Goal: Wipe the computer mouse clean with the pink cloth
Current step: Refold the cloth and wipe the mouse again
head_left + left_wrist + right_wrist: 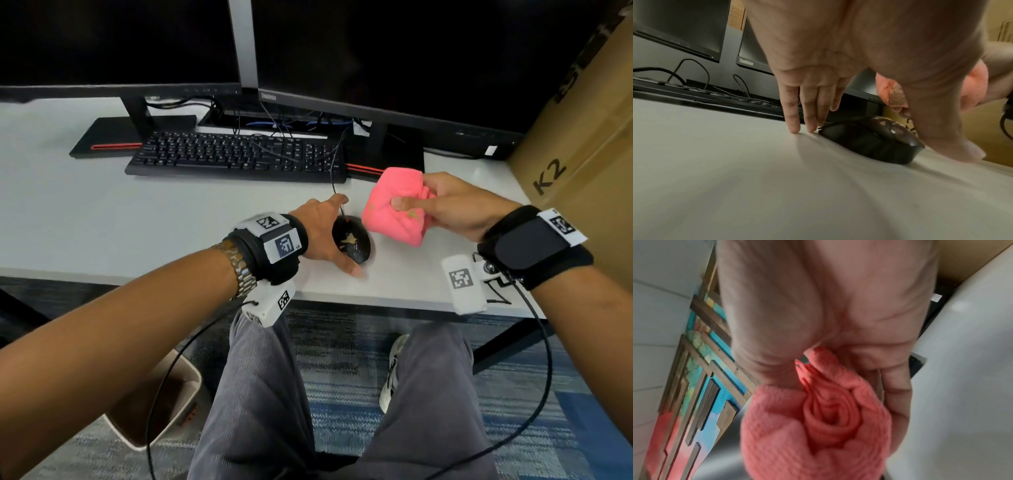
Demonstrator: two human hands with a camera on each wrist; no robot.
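A black computer mouse (356, 245) with pale smears on its top lies on the white desk (68, 222), near the front edge. My left hand (347, 236) straddles it. Its straight fingers (795, 128) touch the desk by the mouse's (869, 139) front left, and the thumb (966, 151) is down beside its rear. My right hand (411, 202) grips a bunched pink cloth (387, 212) with small stains, held in the air just above and right of the mouse. In the right wrist view the cloth (818, 426) bulges out of the fist.
A black keyboard (236, 154) lies behind the mouse, and the mouse cable (334, 178) runs over it. Two dark monitors (376, 51) stand at the back. A cardboard box (582, 137) rises at the right. A waste bin (164, 404) sits on the floor beside my legs.
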